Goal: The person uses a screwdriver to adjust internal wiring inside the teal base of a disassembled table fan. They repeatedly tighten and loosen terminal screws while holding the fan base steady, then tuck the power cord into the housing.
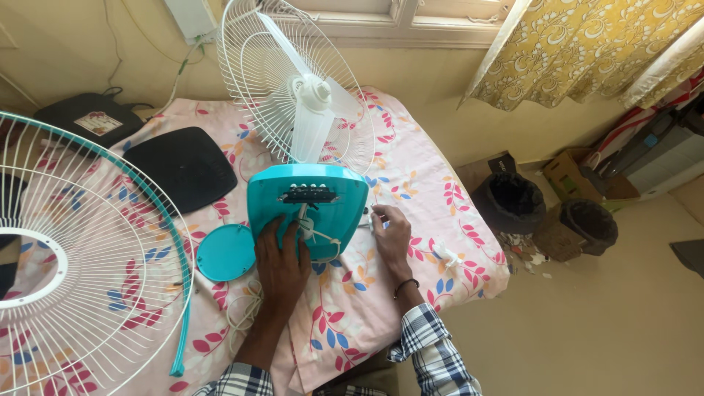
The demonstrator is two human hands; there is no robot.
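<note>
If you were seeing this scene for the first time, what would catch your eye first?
The turquoise plastic fan base at the centre of the pink floral tablecloth, with the left hand resting on it and the right hand at its right edge. Behind it stands the white wire rear guard; a detached white wire front guard with a turquoise rim fills the left.

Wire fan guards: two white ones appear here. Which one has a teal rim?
The detached white wire guard lying at the left; the other guard, mounted on the fan, is all white.
</note>
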